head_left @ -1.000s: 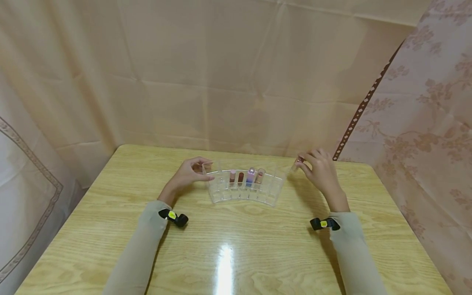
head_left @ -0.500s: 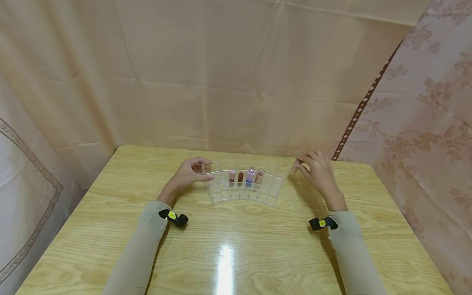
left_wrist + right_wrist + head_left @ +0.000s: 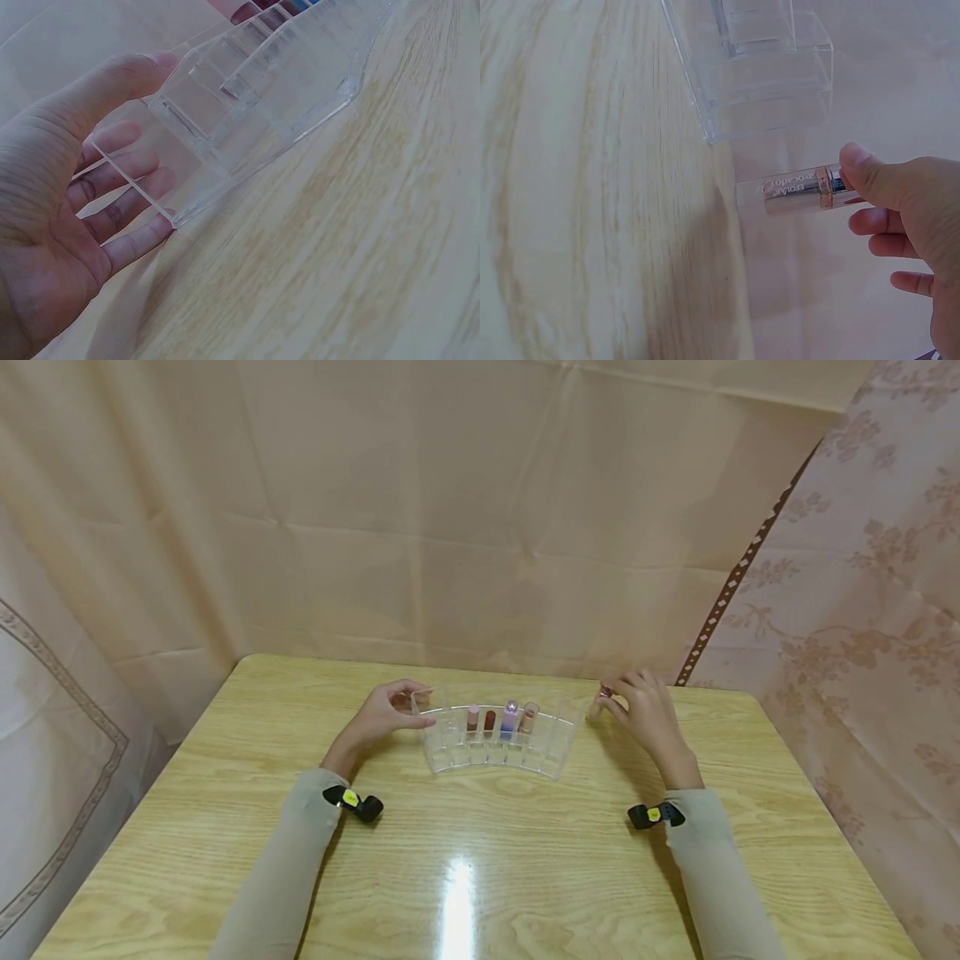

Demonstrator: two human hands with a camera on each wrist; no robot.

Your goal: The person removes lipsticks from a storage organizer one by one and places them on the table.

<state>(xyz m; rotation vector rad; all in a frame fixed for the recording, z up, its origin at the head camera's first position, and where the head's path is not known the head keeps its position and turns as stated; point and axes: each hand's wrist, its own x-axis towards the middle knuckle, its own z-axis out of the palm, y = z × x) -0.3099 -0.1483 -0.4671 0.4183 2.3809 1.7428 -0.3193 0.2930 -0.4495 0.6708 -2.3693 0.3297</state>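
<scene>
Take the clear organizer (image 3: 491, 753) as your clock, twelve pointing away from you across the table (image 3: 480, 835). Your left hand (image 3: 390, 708) grips its end near ten o'clock, thumb on the upper edge and fingers behind the clear end wall. Your right hand (image 3: 651, 712) sits toward three, thumb and forefinger clamped on one end of the lipstick tube (image 3: 795, 189). That tube lies between two and three o'clock, beside the organizer and apart from it, tilted with its free end toward seven; whether that end touches the table, you cannot tell.

Pinch firmly but lightly — a smooth case could well roll or slip under too much pressure. Steady the organizer with the left hand; a knock would probably rattle the four standing tubes (image 3: 509, 722) around its middle. Mind the clear walls — their edges are easily misjudged.
</scene>
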